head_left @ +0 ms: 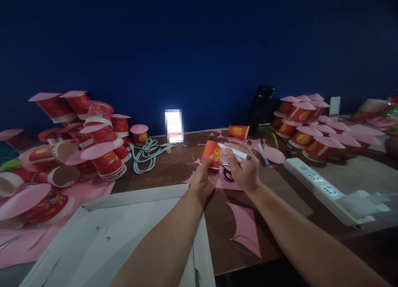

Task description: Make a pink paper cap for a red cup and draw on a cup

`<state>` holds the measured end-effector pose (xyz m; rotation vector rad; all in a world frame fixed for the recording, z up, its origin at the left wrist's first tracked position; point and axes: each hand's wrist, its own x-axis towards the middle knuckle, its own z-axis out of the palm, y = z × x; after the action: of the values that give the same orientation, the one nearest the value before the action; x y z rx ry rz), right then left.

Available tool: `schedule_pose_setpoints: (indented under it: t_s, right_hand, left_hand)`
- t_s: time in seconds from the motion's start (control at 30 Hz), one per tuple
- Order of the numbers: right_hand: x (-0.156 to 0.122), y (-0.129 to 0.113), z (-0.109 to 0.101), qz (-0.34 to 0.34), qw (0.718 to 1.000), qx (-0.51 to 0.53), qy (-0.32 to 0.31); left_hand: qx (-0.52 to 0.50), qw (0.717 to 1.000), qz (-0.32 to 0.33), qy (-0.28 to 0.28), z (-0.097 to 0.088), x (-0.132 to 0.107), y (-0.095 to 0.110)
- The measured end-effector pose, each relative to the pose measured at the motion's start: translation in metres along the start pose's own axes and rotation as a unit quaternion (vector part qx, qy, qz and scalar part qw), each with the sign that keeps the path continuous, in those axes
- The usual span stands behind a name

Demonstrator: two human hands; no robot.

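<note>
My left hand [203, 180] is wrapped round a red paper cup [210, 148] with yellow lettering, held tilted above the table. In my right hand [248, 171] is a white marker pen [239, 153] with a dark end, gripped like a pencil. Its other end points at the cup's right edge; whether it touches, I cannot tell. Below my hands lie black-handled scissors [228, 174], partly hidden, on pink paper. Another red paper cup [239, 132] rests on its side just behind. A pink paper disc [273, 155] lies to the right of my right hand.
Red cups with pink discs [105, 160] pile up at left, and more cups [300, 113] stack at right. A white power strip [314, 187], coiled pale cable [146, 156], black bottle [261, 107], lit screen [173, 125], white board [124, 220] and pink offcut [244, 223] surround my arms.
</note>
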<state>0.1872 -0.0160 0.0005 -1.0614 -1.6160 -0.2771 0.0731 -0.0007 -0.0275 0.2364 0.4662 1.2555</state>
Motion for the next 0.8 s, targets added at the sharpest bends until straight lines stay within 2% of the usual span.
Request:
schedule_pose_setpoints:
  t_s: [0.33, 0.8]
  right_hand:
    - [0.0, 0.0005, -0.0001, 0.003, 1.0, -0.009, 0.0]
    - [0.0, -0.0021, -0.0006, -0.002, 1.0, -0.024, -0.013]
  left_hand:
    - [0.003, 1.0, -0.016, -0.006, -0.0055, 0.0024, -0.0004]
    - [0.016, 1.0, -0.001, -0.015, -0.0041, 0.001, 0.0011]
